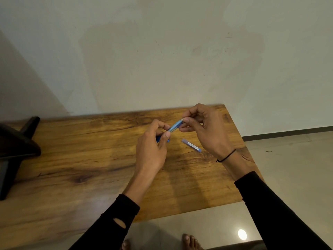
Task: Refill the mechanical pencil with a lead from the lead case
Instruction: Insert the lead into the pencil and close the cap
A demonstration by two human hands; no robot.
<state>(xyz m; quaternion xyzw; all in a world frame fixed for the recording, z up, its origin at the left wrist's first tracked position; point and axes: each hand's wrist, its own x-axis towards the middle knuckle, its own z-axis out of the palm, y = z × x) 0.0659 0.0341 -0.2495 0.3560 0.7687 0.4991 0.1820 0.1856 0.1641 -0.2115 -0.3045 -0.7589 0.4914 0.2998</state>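
Note:
A blue translucent mechanical pencil [174, 126] is held slanted above the wooden table [86, 156]. My left hand [153, 147] grips its lower part, and the dark blue tip end pokes out below my fingers. My right hand [207, 130] pinches the pencil's upper end between thumb and fingertips. Whether a lead is in those fingers is too small to tell. The lead case [191, 144], a small pale blue tube with a label, lies flat on the table just below my right hand, touching neither hand.
A black stand or chair base [16, 152] sits at the table's left end. The table's right edge and near edge drop to a tiled floor [288, 168]. A wall runs behind the table. Bare feet [189, 241] show below.

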